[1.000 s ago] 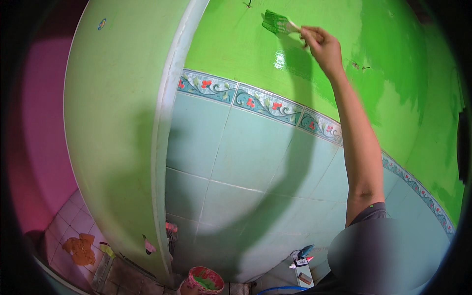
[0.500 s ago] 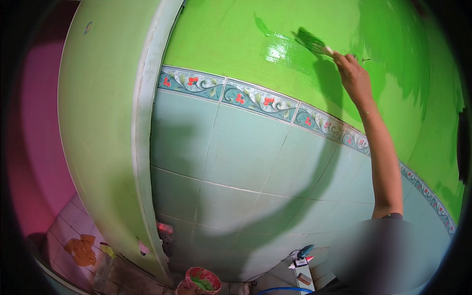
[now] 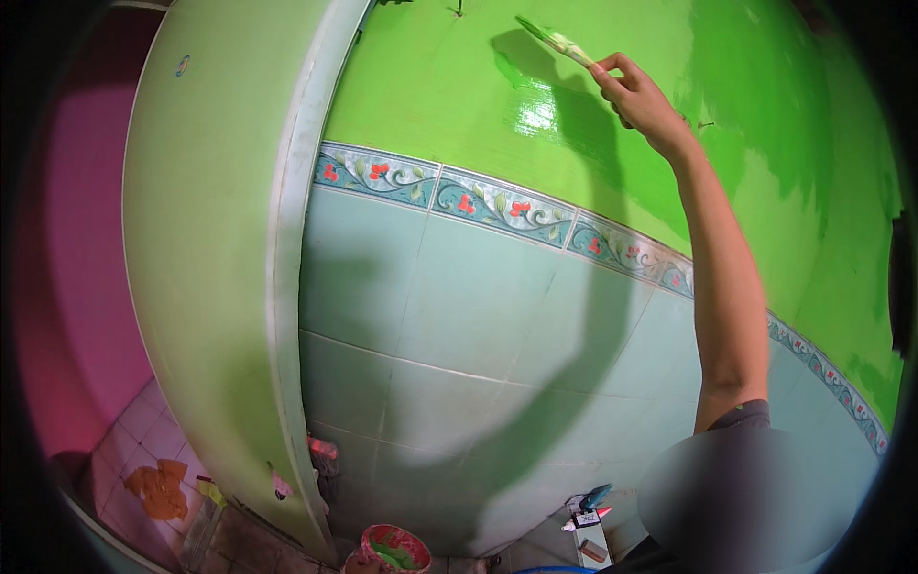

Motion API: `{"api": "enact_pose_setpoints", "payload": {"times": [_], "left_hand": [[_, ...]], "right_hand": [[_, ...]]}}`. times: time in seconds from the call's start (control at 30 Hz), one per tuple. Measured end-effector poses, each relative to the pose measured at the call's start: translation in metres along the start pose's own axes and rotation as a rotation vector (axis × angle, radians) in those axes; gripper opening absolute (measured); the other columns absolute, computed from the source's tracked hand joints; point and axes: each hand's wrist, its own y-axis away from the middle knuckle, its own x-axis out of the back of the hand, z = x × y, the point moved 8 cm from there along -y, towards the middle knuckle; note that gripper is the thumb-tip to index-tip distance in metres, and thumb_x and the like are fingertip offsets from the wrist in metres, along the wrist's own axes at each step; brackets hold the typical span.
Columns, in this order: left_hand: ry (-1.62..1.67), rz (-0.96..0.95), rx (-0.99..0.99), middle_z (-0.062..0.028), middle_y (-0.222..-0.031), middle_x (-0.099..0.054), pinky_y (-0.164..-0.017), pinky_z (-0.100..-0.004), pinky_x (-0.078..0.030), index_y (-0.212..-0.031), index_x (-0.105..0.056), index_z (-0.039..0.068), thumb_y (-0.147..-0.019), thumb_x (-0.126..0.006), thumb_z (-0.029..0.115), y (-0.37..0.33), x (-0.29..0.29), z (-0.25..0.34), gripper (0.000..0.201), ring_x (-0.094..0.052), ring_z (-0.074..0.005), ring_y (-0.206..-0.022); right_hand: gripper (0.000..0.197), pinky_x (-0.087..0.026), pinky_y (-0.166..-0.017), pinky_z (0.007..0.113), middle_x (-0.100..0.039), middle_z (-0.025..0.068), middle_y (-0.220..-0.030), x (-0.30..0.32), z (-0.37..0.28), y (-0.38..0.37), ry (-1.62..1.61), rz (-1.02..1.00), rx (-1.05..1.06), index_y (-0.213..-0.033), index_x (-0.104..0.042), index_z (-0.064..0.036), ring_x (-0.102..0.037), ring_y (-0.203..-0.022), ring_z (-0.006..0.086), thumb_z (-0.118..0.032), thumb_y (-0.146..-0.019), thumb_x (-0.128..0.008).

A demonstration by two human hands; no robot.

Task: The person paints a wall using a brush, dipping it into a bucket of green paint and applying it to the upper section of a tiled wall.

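Up high, right hand: the raised right hand (image 3: 639,96) is closed around the handle of a slim flat paintbrush with green-loaded bristles (image 3: 555,40), fingers pinched on the handle's lower end.
Brush axis: it runs from the grip up and to the left, bristle tip farthest from the hand, pressed on or just off the wall; contact cannot be told for certain.
Painted surface: the bright green plastered upper wall (image 3: 449,105) shows a wet glossy patch (image 3: 540,115) just below and left of the hand.
Left hand: not in view.
Below the paint: a band of floral border tiles in teal with red flowers (image 3: 497,203) divides the green from pale blue-green glazed wall tiles (image 3: 459,316).
Left side: a light green door or panel with a pale edge (image 3: 220,268).
Container: a small red round bucket (image 3: 395,550) on the floor, well below the hand, holds green paint.
Nearby floor: small bottles and tubes (image 3: 585,512) beside the wall base.
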Motion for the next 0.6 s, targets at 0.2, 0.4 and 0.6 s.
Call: {"api": "enact_pose_setpoints", "payload": {"times": [0.2,0.4,0.6], "left_hand": [[0.167,0.084,-0.062,-0.0054,-0.075,-0.060,-0.055,-0.0318,-0.046,-0.095,-0.060,0.005,-0.090,-0.063,0.034,0.004,0.007,-0.009,0.030,-0.057,-0.0155,-0.063],[-0.021,0.055,-0.110,-0.0061,-0.071,-0.059,-0.057,-0.0338,-0.045,-0.085,-0.061,0.004,-0.090,-0.063,0.040,0.013,0.017,0.020,0.036,-0.056,-0.0160,-0.063],[-0.048,-0.010,0.064,-0.0059,-0.076,-0.062,-0.060,-0.0320,-0.046,-0.091,-0.062,0.003,-0.091,-0.062,0.032,0.019,0.020,0.023,0.030,-0.057,-0.0156,-0.066]], "right_hand": [[0.039,-0.045,-0.061,0.037,-0.059,0.0101,-0.072,-0.006,0.018,-0.011,0.401,0.092,0.092,-0.108,-0.053,-0.0076,-0.055,-0.063,0.0263,-0.044,-0.099,-0.043],[0.043,-0.048,-0.080,0.041,-0.066,0.0194,-0.096,0.040,0.061,0.013,0.458,0.146,0.073,-0.118,-0.054,-0.0095,-0.062,-0.090,0.0364,-0.046,-0.099,-0.040],[0.043,-0.050,-0.074,0.041,-0.068,0.0160,-0.092,0.090,0.065,0.052,0.698,0.173,-0.107,-0.111,-0.064,-0.0076,-0.064,-0.083,0.0332,-0.044,-0.097,-0.045]]}}
